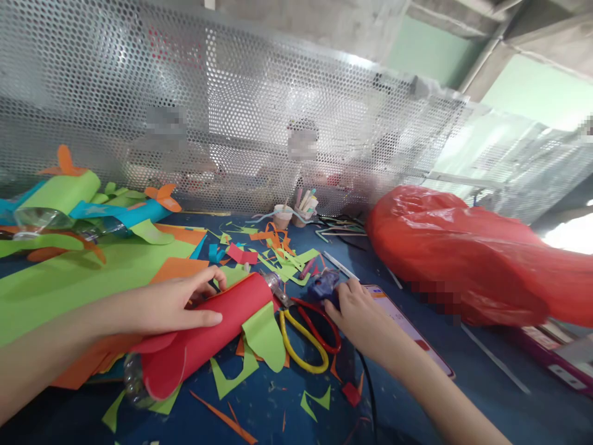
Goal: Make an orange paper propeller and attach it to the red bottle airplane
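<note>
My left hand (189, 303) is closed over a clear plastic bottle wrapped in red paper (217, 327), with the thumb on its near side. The bottle lies slanted, its neck pointing away to the right. A rounded green paper flap (266, 337) sticks out from its side near the neck. In my right hand (354, 312) is a blue glue gun (325, 284), mostly covered by the fingers; a black cord (368, 389) runs down below it. Between the hands lie scissors (303, 349) with a yellow and a red handle loop, their blades partly behind the bottle neck.
Paper scraps (282, 256) litter the blue table (393, 395). Green sheets (115, 275) and paper-covered bottles (60, 198) are at left. A phone (407, 334) lies beside my right forearm, with a red plastic bag (463, 253) beyond. Two cups (282, 216) stand before a perforated metal screen (259, 111).
</note>
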{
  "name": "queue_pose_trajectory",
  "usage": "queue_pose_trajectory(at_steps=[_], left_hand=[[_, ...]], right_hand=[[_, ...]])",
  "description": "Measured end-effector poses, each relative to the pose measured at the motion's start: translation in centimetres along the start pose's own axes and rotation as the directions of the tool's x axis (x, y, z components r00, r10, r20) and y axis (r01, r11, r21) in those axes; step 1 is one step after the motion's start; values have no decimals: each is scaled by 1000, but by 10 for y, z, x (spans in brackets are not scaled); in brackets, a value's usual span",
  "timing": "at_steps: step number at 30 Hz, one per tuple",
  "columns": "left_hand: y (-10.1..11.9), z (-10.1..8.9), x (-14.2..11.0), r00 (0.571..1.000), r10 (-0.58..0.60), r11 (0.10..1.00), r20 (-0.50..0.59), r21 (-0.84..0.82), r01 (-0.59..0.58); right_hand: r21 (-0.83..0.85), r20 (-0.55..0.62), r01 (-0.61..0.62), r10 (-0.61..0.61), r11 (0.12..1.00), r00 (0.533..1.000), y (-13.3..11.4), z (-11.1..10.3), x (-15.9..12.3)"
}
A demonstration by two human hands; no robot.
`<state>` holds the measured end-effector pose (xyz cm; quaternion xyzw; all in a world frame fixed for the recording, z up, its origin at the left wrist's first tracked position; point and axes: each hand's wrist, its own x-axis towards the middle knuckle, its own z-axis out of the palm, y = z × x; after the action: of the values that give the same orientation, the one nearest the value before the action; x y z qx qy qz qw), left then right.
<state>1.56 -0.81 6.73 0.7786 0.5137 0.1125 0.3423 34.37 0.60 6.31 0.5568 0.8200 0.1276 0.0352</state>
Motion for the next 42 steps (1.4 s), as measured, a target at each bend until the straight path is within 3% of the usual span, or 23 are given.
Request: queue_pose_trajectory(at_steps=[2,3,6,8,9,11,12,15,17,21,24,32,42], left_hand=[[3,-1,-1,998,-6,999,61,-45,9],[4,-1,-1,995,-12,998,94,-66,19],[1,-1,-1,994,-19,997,106,-76,27],[-5,0,1,994,-4,995,109,-101,15],[-8,1,2,994,11,993,105,-117,1],[-13,3,3,994,48,989,95,-146,-33],[-14,4,4,994,59,987,95,-153,-44],[-10,4,3,992,62,990,112,-137,-46],[-3,2,1,993,49,993,108,-115,-37],[11,-3,-4,993,-12,999,116,-46,17],[17,-5,-7,991,-21,1000,133,-12,23],[25,-4,-13,992,-38,999,122,13,36],[34,0,-18,997,33,998,76,50,-37]], right_hand=[[-13,-96,34,-35,999,995,-1,-4,-1],[63,-173,33,-22,997,985,-2,-6,-1],[454,-341,40,132,890,931,-6,-13,-2],[659,-287,40,202,751,936,-11,-19,-4],[788,-187,22,205,615,961,-13,-23,-6],[937,-45,6,103,350,994,-19,-31,-11],[964,-17,11,22,265,1000,-21,-34,-14],[989,43,-18,-166,150,985,-30,-40,-25],[988,96,-68,-209,137,973,-36,-41,-31],[964,162,-112,-199,239,967,-47,-40,-40],[956,181,-124,-204,265,962,-53,-40,-44],[961,101,-47,-187,273,977,-60,-45,-49],[940,5,57,-181,336,983,-68,-56,-49]])
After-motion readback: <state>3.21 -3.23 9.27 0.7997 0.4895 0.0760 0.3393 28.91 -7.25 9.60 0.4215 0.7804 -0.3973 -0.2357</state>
